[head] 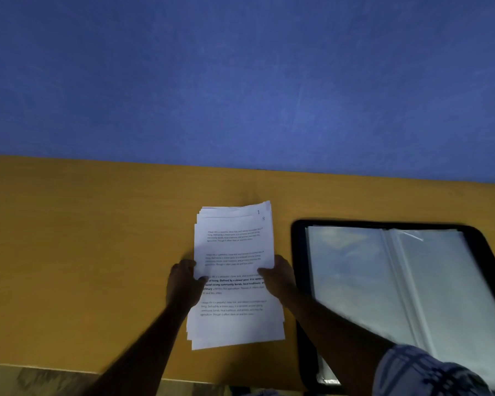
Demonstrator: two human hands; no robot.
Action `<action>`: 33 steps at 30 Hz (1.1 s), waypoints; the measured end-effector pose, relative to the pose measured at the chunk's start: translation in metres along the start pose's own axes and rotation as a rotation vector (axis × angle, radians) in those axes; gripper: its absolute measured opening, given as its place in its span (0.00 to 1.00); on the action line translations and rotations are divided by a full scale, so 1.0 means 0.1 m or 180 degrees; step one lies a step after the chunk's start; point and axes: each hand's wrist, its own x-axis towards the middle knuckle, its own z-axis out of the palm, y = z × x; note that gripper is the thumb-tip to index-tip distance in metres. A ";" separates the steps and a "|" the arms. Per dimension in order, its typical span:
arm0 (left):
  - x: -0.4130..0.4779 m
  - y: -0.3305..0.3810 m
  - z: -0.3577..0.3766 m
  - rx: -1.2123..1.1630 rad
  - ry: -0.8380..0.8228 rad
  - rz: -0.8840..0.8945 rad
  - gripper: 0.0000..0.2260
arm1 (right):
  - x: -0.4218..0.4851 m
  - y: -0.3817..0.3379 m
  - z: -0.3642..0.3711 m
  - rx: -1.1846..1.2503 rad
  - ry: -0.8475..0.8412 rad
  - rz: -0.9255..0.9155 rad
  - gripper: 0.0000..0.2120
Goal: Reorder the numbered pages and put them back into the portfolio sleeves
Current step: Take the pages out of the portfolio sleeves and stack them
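Observation:
A loose stack of white printed pages (pixel 235 247) lies on the wooden desk (pixel 97 252), its sheets slightly fanned at the top, where the numbers 1 and 8 show near the right corner. My left hand (pixel 183 284) grips the stack's left edge, thumb over the top sheet. My right hand (pixel 279 277) grips the right edge the same way. The black portfolio (pixel 297 252) lies open to the right, with its clear plastic sleeves (pixel 412 281) showing no pages that I can see.
A blue partition wall (pixel 240 81) rises straight behind the desk. The desk's front edge runs along the bottom left, with floor below it. My right arm and patterned sleeve (pixel 417 372) cross the portfolio's near left corner.

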 end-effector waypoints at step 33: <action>-0.38 0.97 -0.65 -0.1951 0.0719 0.1642 0.16 | -0.39 -0.48 -0.68 0.1009 0.0260 -0.1661 0.20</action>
